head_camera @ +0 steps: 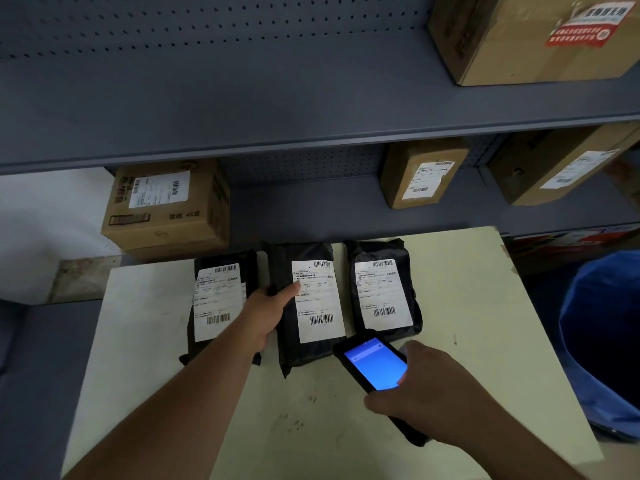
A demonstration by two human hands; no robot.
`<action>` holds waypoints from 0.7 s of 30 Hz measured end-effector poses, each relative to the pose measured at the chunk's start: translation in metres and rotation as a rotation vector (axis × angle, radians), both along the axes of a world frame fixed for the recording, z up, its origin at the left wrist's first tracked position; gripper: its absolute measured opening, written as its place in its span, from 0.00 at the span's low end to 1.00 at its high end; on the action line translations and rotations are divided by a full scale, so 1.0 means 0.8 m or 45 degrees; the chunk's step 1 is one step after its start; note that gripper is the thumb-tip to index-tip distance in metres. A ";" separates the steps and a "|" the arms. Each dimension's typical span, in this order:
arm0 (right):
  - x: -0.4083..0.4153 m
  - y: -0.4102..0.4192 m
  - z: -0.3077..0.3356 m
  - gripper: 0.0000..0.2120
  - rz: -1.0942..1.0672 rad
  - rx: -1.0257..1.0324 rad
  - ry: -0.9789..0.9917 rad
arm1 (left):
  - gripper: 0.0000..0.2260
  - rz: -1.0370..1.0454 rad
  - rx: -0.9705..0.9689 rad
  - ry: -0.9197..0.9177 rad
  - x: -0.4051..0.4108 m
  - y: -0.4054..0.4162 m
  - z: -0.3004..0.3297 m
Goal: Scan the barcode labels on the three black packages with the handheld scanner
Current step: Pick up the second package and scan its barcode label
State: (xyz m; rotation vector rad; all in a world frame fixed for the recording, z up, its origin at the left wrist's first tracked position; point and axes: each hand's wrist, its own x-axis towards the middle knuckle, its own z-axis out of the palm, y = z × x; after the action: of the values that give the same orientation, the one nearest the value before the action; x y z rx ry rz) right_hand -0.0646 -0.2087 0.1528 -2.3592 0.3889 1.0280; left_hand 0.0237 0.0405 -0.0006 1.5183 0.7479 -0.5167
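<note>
Packages first: three black plastic mailers with white barcode labels sit in a row on the pale worktop [450,306]. The left package [221,306] is partly hidden by the forearm, and label text is too blurry to read. Left hand [266,315] grips the middle package [308,303] by its left edge, thumb on the label. Right hand [426,389] is wrapped around the black handheld scanner [372,363] with its blue screen lit, just below the right package [382,292].

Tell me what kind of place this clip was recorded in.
Probably a parcel depot or stockroom: grey metal shelving holds labelled cardboard boxes, three black packages lie on a table, and the right hand holds a handheld scanner.
</note>
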 end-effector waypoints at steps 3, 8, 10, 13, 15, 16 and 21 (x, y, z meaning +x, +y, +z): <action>0.003 -0.009 -0.005 0.22 -0.047 0.026 0.028 | 0.21 -0.006 0.036 0.049 0.008 -0.012 -0.014; 0.012 -0.019 -0.010 0.23 -0.075 0.022 0.079 | 0.17 -0.039 0.042 0.097 0.025 -0.025 -0.029; 0.016 -0.021 -0.012 0.23 -0.081 0.012 0.090 | 0.15 -0.055 0.063 0.102 0.031 -0.031 -0.034; 0.019 -0.026 -0.015 0.25 -0.078 0.015 0.098 | 0.23 -0.037 0.081 0.092 0.037 -0.039 -0.040; 0.020 -0.029 -0.016 0.24 -0.070 0.018 0.100 | 0.27 0.020 0.101 0.107 0.039 -0.044 -0.045; 0.021 -0.030 -0.017 0.24 -0.071 0.021 0.104 | 0.27 0.041 0.110 0.111 0.041 -0.045 -0.049; 0.023 -0.035 -0.023 0.22 -0.097 0.026 0.122 | 0.18 0.089 0.093 0.209 0.045 -0.053 -0.059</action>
State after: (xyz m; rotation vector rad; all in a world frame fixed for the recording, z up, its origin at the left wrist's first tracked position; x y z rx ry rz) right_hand -0.0464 -0.2371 0.1345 -2.2645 0.4977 1.1066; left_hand 0.0598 -0.0015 -0.0475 1.5240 0.9530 -0.5719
